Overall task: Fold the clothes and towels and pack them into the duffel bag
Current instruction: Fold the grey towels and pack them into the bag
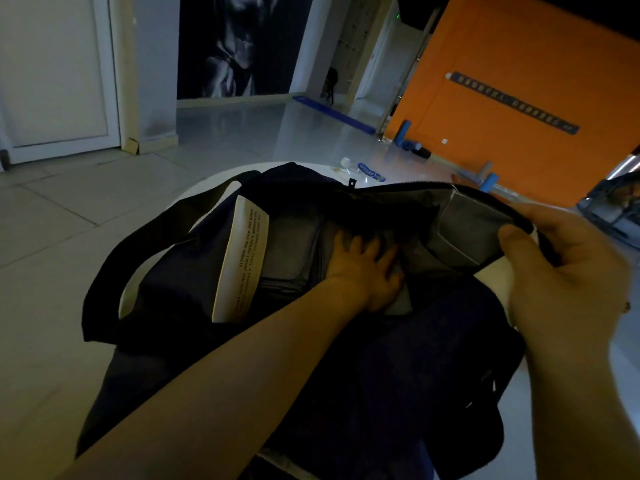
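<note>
A dark navy duffel bag [180, 289] lies unzipped on a round white table [207, 183]. Inside it sits a stack of folded grey cloth [289, 252]. My left hand [367, 268] reaches into the bag and presses flat, fingers spread, on the dark fabric beside that stack. My right hand [568, 268] pinches the bag's zipper edge and its grey inner lining [474, 226], holding the mouth of the bag wide. A white printed label strip [242, 258] runs along the bag's left side.
A small bottle and a blue-labelled item [369, 172] lie at the table's far edge. Beyond are a tiled floor, a white door at the left, an orange wall at the right, with foam rollers [403, 131] at its foot.
</note>
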The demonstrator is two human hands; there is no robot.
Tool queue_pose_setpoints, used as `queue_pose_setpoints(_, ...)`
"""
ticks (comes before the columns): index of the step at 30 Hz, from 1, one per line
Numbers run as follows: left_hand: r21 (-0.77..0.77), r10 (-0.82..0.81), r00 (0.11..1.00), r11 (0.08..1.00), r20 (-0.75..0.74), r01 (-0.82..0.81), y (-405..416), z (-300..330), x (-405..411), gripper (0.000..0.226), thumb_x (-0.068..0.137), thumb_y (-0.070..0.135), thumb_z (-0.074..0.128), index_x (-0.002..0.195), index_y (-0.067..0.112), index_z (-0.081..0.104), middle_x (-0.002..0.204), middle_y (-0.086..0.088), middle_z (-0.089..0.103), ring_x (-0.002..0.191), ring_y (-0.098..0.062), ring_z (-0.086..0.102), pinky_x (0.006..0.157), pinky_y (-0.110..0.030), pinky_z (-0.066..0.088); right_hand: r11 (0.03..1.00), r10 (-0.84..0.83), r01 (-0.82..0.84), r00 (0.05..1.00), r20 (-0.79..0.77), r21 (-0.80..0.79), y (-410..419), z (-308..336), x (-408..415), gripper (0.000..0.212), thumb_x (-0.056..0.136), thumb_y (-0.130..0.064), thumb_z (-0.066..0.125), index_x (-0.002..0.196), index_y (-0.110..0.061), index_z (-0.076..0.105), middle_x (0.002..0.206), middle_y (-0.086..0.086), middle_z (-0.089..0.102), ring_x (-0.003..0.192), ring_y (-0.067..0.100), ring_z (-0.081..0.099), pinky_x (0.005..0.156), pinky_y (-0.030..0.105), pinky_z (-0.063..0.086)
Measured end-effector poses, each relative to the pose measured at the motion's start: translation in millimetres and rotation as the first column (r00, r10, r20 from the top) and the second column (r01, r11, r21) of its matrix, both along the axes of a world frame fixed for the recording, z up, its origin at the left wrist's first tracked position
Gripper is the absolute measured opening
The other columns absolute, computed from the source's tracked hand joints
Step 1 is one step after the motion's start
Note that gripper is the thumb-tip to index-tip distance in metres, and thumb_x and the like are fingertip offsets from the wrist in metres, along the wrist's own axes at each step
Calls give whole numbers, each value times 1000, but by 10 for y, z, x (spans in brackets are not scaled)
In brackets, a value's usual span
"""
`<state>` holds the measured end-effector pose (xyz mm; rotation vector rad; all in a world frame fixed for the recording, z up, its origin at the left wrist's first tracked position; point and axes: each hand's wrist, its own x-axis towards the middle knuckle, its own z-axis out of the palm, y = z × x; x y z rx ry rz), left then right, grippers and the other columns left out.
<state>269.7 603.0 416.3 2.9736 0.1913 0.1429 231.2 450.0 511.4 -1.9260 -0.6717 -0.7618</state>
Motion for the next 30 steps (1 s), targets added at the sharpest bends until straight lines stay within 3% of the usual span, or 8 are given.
queue_pose_setpoints(4,63,13,1000,998,-26,-12,-33,-127,-35,62,98,57,12,152,33,-4,161,-2,-5,146,-35,-4,112,-61,-8,1000,-16,16,1000,-7,-14,-29,20,-8,28,90,-8,60,103,-33,60,99,-9,61,97,9,59,95,32,47)
queue_pose_setpoints(9,203,12,990,978,139,-40,-33,102,-291,61,99,53,15,153,25,9,161,-7,-1,147,-29,-10,113,-55,-11,999,3,-4,1000,-25,-49,-49,-9,-15,27,91,-10,59,99,-36,59,90,-32,53,85,-7,55,90,27,45)
queue_pose_setpoints(11,115,118,967,983,227,-147,83,295,-466,58,100,50,22,149,19,28,157,-10,18,145,-30,12,115,-50,11,999,11,-13,999,-32,-51,-74,-32,-12,25,91,-10,59,101,-33,59,91,-32,52,86,-8,53,90,27,43)
queue_pose_setpoints(13,-29,272,932,961,238,-273,325,486,-627,50,100,45,33,137,13,44,141,-12,39,129,-32,36,98,-43,36,999,12,-13,999,-48,-32,-61,-38,3,27,91,-9,59,103,-33,59,93,-27,55,88,-8,54,91,22,43)
queue_pose_setpoints(14,-60,325,919,946,223,-319,450,523,-682,47,100,43,38,133,10,46,136,-14,42,123,-33,40,91,-41,40,999,18,-19,999,-51,-26,-38,-29,-3,28,91,-9,59,104,-34,59,94,-26,56,89,-10,54,91,18,42)
queue_pose_setpoints(17,-94,365,926,929,93,-357,621,349,-721,63,98,51,34,146,10,29,147,-17,30,134,-35,29,106,-44,31,999,39,-39,998,-44,-20,46,-5,-3,28,91,-9,57,105,-33,57,91,-31,52,83,-23,50,80,-3,36)
queue_pose_setpoints(21,-43,214,977,976,2,-214,557,-13,-564,75,93,67,14,153,25,-4,161,-1,-2,147,-25,-2,116,-51,-4,998,53,-54,998,-35,-25,98,-27,8,27,91,-7,57,106,-29,58,90,-30,50,82,-26,48,76,-5,34)
queue_pose_setpoints(30,-44,157,973,985,-169,-167,690,103,-511,72,94,65,20,152,32,-5,161,0,4,147,-26,5,115,-54,2,993,79,-79,997,-5,-90,101,-56,-22,26,91,-8,57,106,-30,57,93,-32,50,87,-24,49,79,-3,35)
